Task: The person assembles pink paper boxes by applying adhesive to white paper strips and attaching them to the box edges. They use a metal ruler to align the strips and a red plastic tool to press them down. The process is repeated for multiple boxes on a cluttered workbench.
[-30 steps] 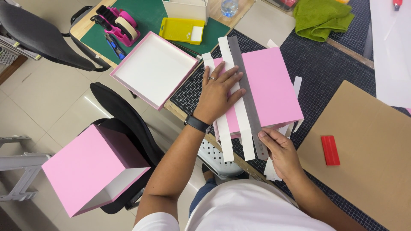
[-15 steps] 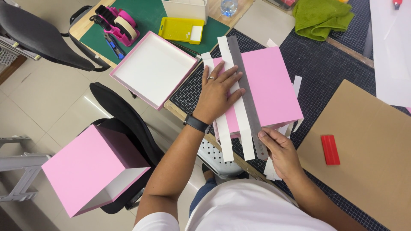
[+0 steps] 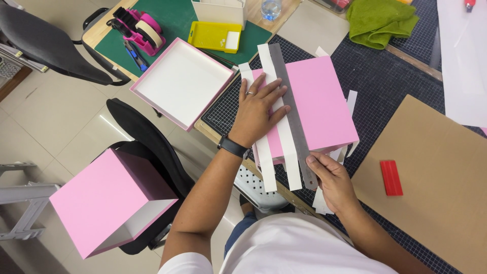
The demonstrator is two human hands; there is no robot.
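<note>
A pink box (image 3: 322,104) lies on a dark grid cutting mat (image 3: 385,81) at the table's near edge, with white paper strips (image 3: 284,142) and a long metal ruler (image 3: 294,127) laid lengthwise across it. The left hand (image 3: 258,109) presses flat, fingers spread, on the strips and the box's left part; it grips nothing, and a black watch sits on its wrist. The right hand (image 3: 332,177) pinches the ruler's near end between thumb and fingers. Just left of the mat an open pink lid (image 3: 182,83) with a white inside overhangs the table edge. A sheet of brown cardboard (image 3: 436,177) lies to the right with a small red scraper (image 3: 391,177) on it. Farther back are a green mat (image 3: 175,23), a pink tape dispenser (image 3: 139,30), a yellow tray (image 3: 215,36) and a green cloth (image 3: 380,20). Another pink box (image 3: 104,203) rests on a black chair (image 3: 147,147) over a pale tiled floor (image 3: 56,116).
</note>
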